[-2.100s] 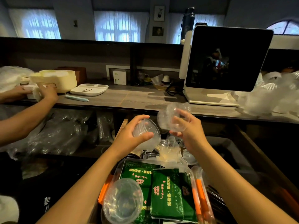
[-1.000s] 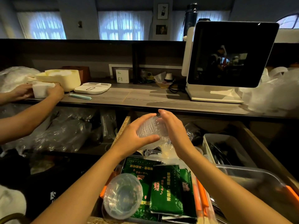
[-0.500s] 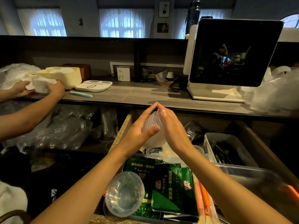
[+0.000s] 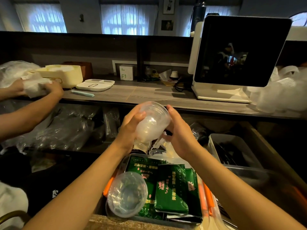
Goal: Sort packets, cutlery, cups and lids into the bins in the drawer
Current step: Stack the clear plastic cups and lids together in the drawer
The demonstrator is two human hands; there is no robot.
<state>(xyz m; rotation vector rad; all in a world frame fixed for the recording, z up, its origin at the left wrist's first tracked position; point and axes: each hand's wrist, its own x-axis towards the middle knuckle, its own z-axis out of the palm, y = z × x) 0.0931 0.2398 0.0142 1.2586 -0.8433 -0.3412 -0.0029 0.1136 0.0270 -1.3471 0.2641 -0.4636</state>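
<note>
Cups of clear plastic, nested in a short stack point(image 4: 152, 123), sit between our two hands above the open drawer. How many are nested we cannot tell; the walls blur into one milky shape. The stack's lower end is hidden behind our left hand point(image 4: 131, 130), and the bin beneath it is mostly covered by our wrists. The stack leans, its long axis running from lower left to upper right, the wide rim pointing up and away from us toward the grey wooden table point(image 4: 149, 95).

Our left hand wraps the stack from the left, fingers curled round the wall and thumb across the front. Our right hand point(image 4: 181, 135) stands just right of it, fingers fairly straight, the top fingertip touching the rim; whether the palm presses the wall we cannot make out.

Below our wrists, dark green printed packets point(image 4: 172, 188) lie in a clear plastic bin point(image 4: 126, 161), with a round clear plastic lid point(image 4: 127, 194) resting near our left forearm. Right of our right hand stands a grey bin of dark cutlery point(image 4: 232, 151), its contents indistinct.
</note>
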